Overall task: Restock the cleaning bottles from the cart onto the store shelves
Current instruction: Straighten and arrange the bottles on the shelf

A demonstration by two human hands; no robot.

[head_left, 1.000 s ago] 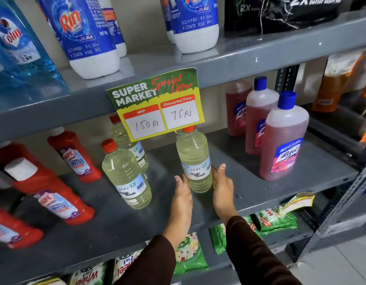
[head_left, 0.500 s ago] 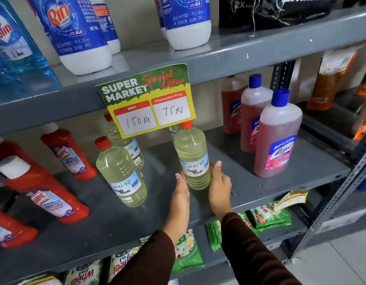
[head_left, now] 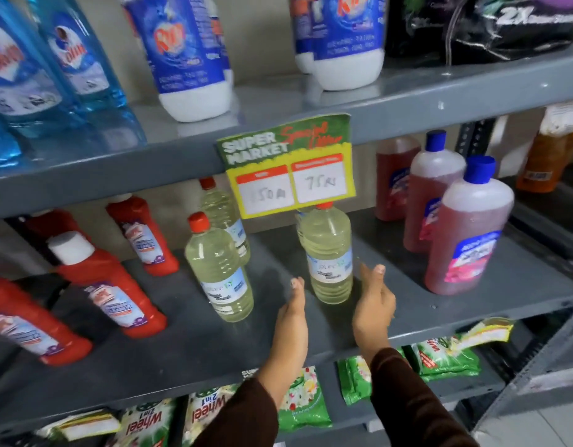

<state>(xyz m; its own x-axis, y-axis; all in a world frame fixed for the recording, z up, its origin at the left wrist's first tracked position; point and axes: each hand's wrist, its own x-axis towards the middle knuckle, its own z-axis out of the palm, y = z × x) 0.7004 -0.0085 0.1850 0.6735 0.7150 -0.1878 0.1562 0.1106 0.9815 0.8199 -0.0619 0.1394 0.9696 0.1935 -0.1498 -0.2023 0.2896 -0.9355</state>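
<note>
On the middle shelf (head_left: 391, 321), near its front edge, the pale-yellow bleach bottle (head_left: 329, 253) stands upright under the price card (head_left: 290, 166), long axis vertical. Your left hand (head_left: 293, 314) and right hand (head_left: 373, 306) flank its base, both released, fingers loosely curled, each just clear of the plastic, gripping nothing. The bottle sits straight ahead between your palms, a touch nearer the left one. Looks placed to me; cart isn't in view. If it needs aligning with the matching bottle (head_left: 220, 272) to the left, either hand is close enough to nudge it.
</note>
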